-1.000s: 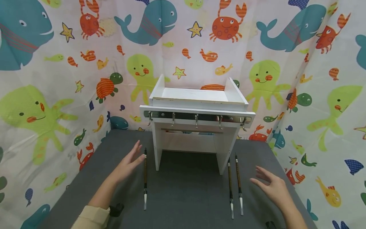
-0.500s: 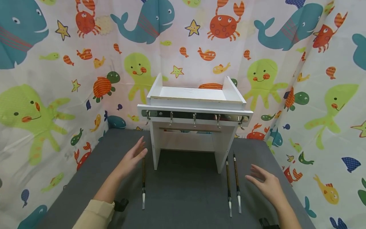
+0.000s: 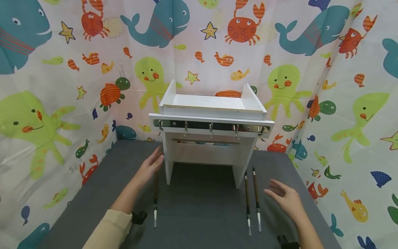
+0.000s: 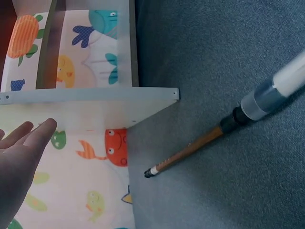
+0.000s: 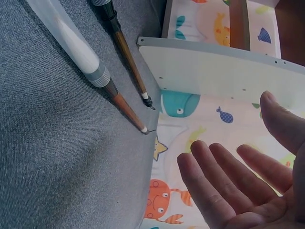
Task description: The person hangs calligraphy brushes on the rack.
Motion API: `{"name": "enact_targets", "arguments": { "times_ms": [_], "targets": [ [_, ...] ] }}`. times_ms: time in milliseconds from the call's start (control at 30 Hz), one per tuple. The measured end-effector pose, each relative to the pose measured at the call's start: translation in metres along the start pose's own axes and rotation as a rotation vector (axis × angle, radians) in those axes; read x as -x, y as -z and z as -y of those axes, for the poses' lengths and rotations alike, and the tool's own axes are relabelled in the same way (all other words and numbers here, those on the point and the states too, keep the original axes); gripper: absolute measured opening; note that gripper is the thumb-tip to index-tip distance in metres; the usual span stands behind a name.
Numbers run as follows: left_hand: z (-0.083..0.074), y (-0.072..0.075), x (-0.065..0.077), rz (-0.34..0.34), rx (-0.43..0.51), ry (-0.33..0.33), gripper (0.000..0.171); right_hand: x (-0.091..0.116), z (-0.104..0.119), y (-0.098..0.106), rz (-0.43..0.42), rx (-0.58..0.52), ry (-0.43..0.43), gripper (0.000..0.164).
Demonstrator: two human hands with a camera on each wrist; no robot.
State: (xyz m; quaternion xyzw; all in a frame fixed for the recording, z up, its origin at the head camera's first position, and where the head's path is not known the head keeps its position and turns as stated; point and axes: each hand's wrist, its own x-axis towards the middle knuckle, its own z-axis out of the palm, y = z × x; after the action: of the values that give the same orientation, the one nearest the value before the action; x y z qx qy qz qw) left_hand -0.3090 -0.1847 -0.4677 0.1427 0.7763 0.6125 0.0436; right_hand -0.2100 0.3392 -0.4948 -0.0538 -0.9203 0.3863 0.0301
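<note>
A white shelf [image 3: 214, 113] with a row of metal hooks [image 3: 211, 130] along its front stands on the grey table. My left hand [image 3: 145, 173] hovers by its left leg with fingers extended, above the upper end of a calligraphy brush [image 3: 155, 197]. That brush also shows in the left wrist view, lying on the cloth with its handle [image 4: 190, 149] pointing at the shelf. Right of the shelf lie two more brushes, an inner one [image 3: 247, 199] and an outer one [image 3: 256, 195]. My right hand [image 3: 287, 200] is held beside them, fingers loosely spread, holding nothing.
A curtain [image 3: 199, 31] printed with sea animals surrounds the table [image 3: 199, 214] at the back and sides. Black straps [image 3: 139, 218] sit at the wrists. The shelf has raised side panels on top and a gap between its two legs.
My left hand has moved forward and right, closer to the shelf's left leg. My right hand has shifted slightly left. The head view has turned a little; shelf and brushes stay put.
</note>
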Motion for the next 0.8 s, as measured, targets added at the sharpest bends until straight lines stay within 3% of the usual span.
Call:
{"name": "enact_targets", "arguments": {
  "times_ms": [800],
  "targets": [
    [-0.003,-0.011,-0.011,-0.005,0.011,0.047,0.072,-0.016,0.000,-0.018,-0.017,-0.038,0.000,0.078]
  ]
}}
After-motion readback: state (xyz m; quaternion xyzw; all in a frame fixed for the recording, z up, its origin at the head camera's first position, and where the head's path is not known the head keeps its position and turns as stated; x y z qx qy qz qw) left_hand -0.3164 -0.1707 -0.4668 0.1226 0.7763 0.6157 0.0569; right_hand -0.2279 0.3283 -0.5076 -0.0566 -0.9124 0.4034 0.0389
